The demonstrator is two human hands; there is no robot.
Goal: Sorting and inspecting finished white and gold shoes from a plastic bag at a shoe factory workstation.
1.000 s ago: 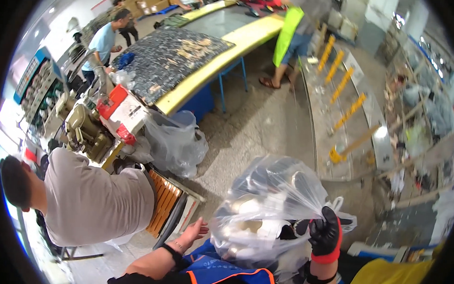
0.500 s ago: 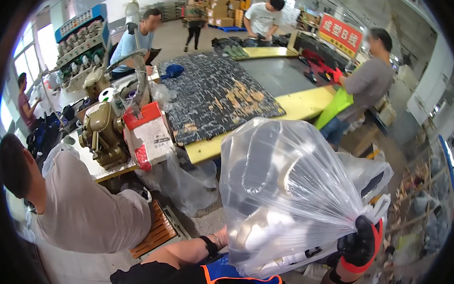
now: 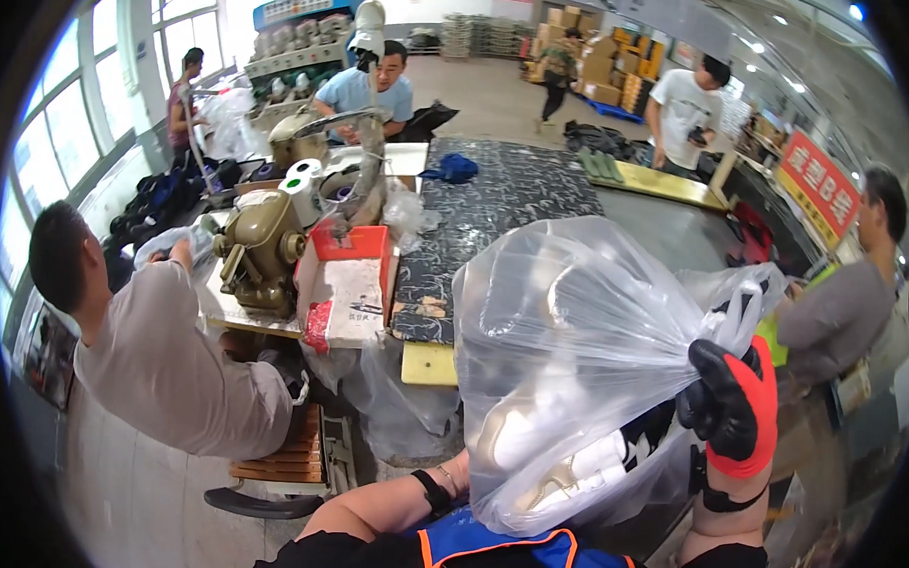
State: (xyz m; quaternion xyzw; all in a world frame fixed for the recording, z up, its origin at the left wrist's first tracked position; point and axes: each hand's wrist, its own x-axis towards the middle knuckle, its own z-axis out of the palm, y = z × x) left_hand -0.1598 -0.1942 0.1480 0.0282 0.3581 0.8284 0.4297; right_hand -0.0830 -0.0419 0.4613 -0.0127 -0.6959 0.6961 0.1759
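A large clear plastic bag (image 3: 573, 328) hangs in front of me, bulging with white shoes (image 3: 588, 469); black and gold parts show through the film. Its neck is bunched in my right hand (image 3: 736, 404), which wears a black-and-red work glove and is closed around the gathered plastic. Loose ends of the bag stick up above that grip. Only the wrist and edge of my left hand (image 3: 461, 469) show, at the bag's lower left side. The bag hides its fingers.
Beyond the bag stands a table with a dark patterned top (image 3: 523, 181). At left are a brown machine (image 3: 260, 252), a red-and-white box (image 3: 349, 290) and a seated person (image 3: 177, 344). A slatted stool (image 3: 286, 458) stands low at left. Another person (image 3: 844, 308) works at right.
My view has swung left, so the surroundings sit farther right in the picture. My right hand has risen slightly, still gripping the bag's neck. The seated person's arm now reaches forward into view.
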